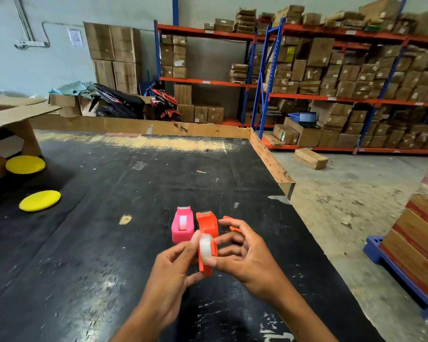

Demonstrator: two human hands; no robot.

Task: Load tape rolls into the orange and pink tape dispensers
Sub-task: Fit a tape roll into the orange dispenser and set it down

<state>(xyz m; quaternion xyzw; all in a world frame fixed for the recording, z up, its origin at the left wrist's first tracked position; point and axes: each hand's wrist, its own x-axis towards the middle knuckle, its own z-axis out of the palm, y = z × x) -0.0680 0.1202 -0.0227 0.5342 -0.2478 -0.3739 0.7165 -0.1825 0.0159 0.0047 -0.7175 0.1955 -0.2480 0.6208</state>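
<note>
A pink tape dispenser (182, 227) stands on the black table (97, 218) with a white tape roll in its slot. Right beside it stands an orange dispenser (207, 223). In front of them, above the table, both hands hold a white tape roll (205, 248) set in an orange holder piece (206, 266). My left hand (169, 275) pinches the roll from the left with thumb and fingertips. My right hand (245, 255) grips roll and holder from the right. Another orange piece (229, 219) shows behind my right fingers, mostly hidden.
Two yellow discs (25, 164) (40, 200) lie at the table's left, near an open cardboard box (8, 134). A cardboard wall (139, 125) edges the far and right sides. Shelving with cartons (331, 90) stands beyond; a blue pallet with boxes (405, 255) sits at right.
</note>
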